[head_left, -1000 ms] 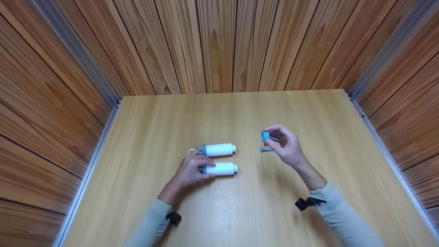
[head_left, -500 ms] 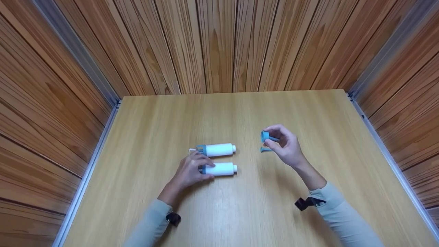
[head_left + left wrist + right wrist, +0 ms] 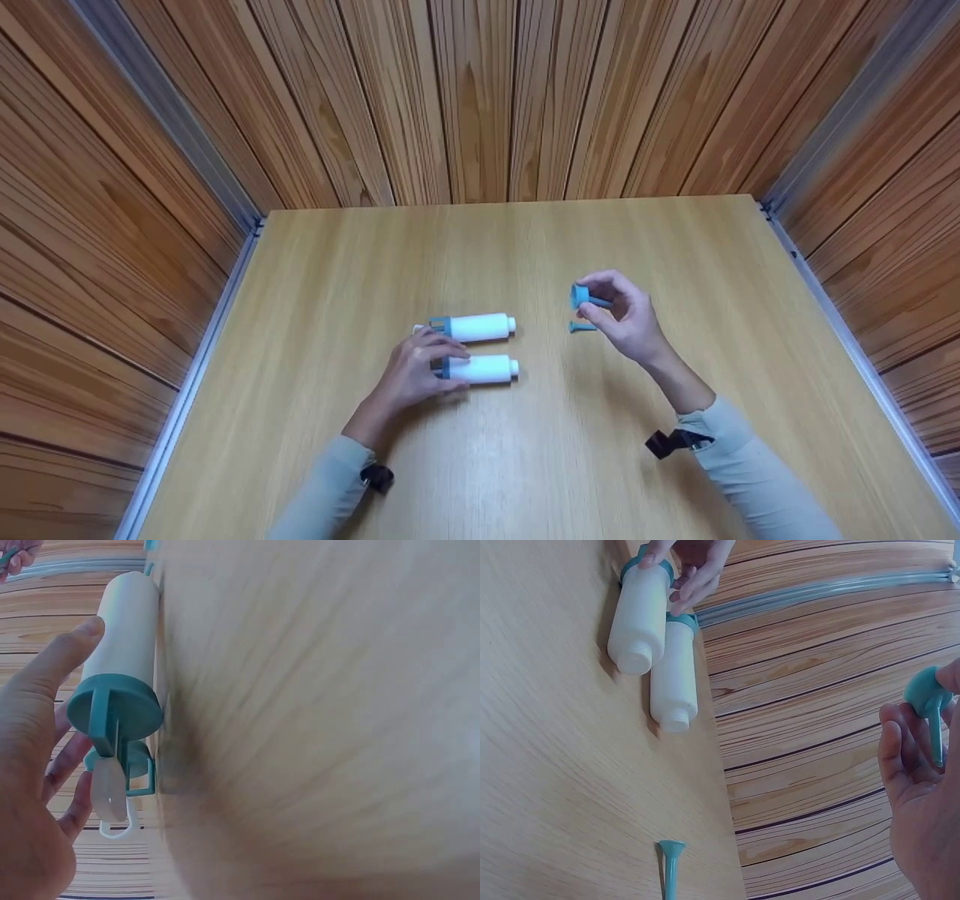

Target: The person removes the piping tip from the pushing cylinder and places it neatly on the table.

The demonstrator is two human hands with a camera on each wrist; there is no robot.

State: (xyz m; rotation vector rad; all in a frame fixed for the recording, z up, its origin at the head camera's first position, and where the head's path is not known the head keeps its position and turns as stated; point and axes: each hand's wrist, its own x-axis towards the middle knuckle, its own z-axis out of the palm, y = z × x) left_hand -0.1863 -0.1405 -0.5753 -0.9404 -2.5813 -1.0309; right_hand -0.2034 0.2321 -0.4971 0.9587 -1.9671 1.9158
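Observation:
Two white syringe-like tubes with teal collars and handles lie side by side on the table. My left hand grips the near tube around its collar, with the thumb along the white barrel. Behind it, the far tube is partly covered by the fingers at its handle end. Raised off the table, my right hand pinches a teal funnel-shaped piece with a wide cup and thin stem. A slimmer teal flared piece lies on the table beneath that hand.
The wooden table meets a plank wall at its back edge. Plank walls with metal corner rails stand at both sides. Dark wrist cameras are strapped over the sleeves.
My left hand has shifted very slightly left, covering more of the far tube's white ring. The right hand keeps its hold on the funnel-shaped piece, almost unmoved.

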